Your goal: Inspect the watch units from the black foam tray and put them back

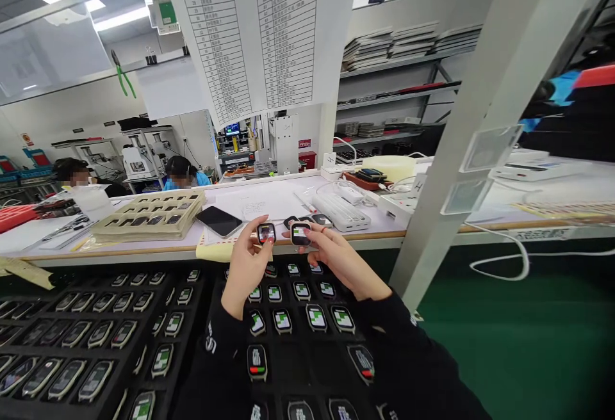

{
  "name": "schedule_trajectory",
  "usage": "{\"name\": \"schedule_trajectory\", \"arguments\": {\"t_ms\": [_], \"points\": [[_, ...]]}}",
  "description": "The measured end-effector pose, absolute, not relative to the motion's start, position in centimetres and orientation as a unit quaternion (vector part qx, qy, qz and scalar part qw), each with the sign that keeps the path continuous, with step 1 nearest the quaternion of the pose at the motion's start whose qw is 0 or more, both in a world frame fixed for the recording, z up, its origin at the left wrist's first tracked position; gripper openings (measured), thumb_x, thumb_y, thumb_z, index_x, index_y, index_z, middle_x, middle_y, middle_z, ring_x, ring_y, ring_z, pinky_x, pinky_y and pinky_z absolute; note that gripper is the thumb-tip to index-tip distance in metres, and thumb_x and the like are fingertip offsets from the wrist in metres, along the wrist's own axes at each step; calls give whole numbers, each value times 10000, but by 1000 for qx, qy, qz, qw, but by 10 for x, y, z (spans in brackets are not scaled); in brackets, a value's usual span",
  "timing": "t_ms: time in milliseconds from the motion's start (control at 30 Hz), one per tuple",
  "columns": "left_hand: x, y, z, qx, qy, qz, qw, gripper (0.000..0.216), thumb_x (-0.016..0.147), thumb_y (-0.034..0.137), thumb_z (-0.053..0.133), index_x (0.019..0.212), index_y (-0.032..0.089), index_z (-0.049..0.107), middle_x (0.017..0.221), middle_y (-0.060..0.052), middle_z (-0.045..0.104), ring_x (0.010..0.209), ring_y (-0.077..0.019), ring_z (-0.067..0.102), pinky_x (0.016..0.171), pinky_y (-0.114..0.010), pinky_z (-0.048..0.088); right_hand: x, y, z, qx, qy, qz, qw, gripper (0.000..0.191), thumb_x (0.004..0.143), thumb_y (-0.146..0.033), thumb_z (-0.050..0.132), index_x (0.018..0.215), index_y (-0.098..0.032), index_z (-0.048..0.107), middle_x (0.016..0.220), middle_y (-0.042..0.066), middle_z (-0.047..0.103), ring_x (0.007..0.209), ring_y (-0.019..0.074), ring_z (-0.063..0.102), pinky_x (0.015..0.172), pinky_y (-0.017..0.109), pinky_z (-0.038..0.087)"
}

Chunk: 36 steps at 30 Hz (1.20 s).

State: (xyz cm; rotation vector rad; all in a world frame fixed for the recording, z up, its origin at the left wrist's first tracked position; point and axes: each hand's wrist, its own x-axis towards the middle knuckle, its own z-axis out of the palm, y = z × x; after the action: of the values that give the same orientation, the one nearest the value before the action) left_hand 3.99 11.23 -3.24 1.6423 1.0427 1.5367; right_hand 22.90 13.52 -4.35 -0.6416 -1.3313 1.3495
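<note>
Between the thumb and fingers of my left hand (247,266) is a smartwatch body (266,233) with a lit screen and no strap. A second, pale-framed smartwatch body (300,234), its screen showing green and white blocks, is gripped by my right hand (339,257). Both are held up side by side, a small gap apart, above the front edge of the bench. Just behind the right-hand watch, dark rounded pieces (321,220) lie on the bench, partly hidden. Below my hands, a black foam tray (307,369) carries rows of similar watches, several with green and white screens.
Another black tray (62,308) of watches lies at the left. On the bench are a beige tray (148,215), a phone (219,221), a white power bank (341,210) and cables. A grey post (461,125) rises at the right; a printed sheet (259,36) hangs overhead. Two people sit beyond the bench.
</note>
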Motion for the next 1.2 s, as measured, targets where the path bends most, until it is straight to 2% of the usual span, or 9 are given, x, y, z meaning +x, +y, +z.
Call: {"name": "schedule_trajectory", "arguments": {"t_ms": [133, 333, 467, 600, 833, 1033, 1200], "points": [[41, 112, -32, 627, 392, 583, 336, 449, 847, 251, 635, 1292, 263, 577, 1194, -48, 628, 775, -121, 558, 695, -250, 470, 227, 136, -44, -272, -576, 550, 540, 428, 767, -450, 800, 1070, -173, 681, 1076, 118, 689, 678, 172, 541, 411, 202, 391], [43, 110, -31, 635, 381, 578, 343, 467, 835, 256, 651, 1295, 255, 572, 1210, -55, 628, 808, -129, 564, 706, -248, 473, 227, 138, -45, -279, -578, 529, 555, 449, 770, -504, 815, 1034, -171, 670, 1025, 115, 698, 617, 148, 494, 384, 185, 348], [43, 108, -30, 630, 389, 579, 340, 428, 862, 296, 638, 1285, 254, 590, 1089, -52, 655, 775, -137, 565, 663, -245, 468, 228, 137, -44, -283, -566, 528, 567, 441, 807, -542, 767, 1030, -174, 667, 1029, 115, 696, 623, 158, 508, 393, 201, 354], [43, 107, -30, 618, 394, 585, 347, 342, 922, 386, 569, 1238, 270, 626, 1068, -47, 651, 725, -124, 580, 610, -236, 453, 231, 136, -43, -284, -547, 540, 573, 419, 866, -565, 683, 1025, -177, 665, 1028, 122, 694, 648, 187, 540, 402, 234, 362], [46, 108, -33, 642, 362, 560, 379, 497, 823, 277, 687, 1304, 263, 567, 1112, -63, 641, 737, -122, 560, 636, -230, 482, 234, 135, -42, -267, -539, 554, 575, 418, 872, -556, 673, 1022, -166, 685, 1022, 129, 692, 672, 199, 553, 403, 239, 360], [50, 107, -31, 630, 372, 555, 397, 467, 819, 287, 673, 1275, 257, 578, 1051, -49, 623, 709, -116, 533, 612, -227, 457, 236, 135, -42, -259, -540, 554, 579, 416, 871, -526, 675, 1069, -161, 696, 1038, 128, 698, 690, 208, 567, 411, 245, 380], [51, 106, -29, 622, 378, 568, 384, 434, 820, 311, 676, 1242, 243, 603, 1124, -63, 619, 725, -122, 545, 592, -226, 441, 236, 137, -42, -252, -544, 551, 580, 432, 880, -531, 651, 1081, -151, 694, 1056, 142, 700, 694, 214, 577, 422, 250, 382]]}}
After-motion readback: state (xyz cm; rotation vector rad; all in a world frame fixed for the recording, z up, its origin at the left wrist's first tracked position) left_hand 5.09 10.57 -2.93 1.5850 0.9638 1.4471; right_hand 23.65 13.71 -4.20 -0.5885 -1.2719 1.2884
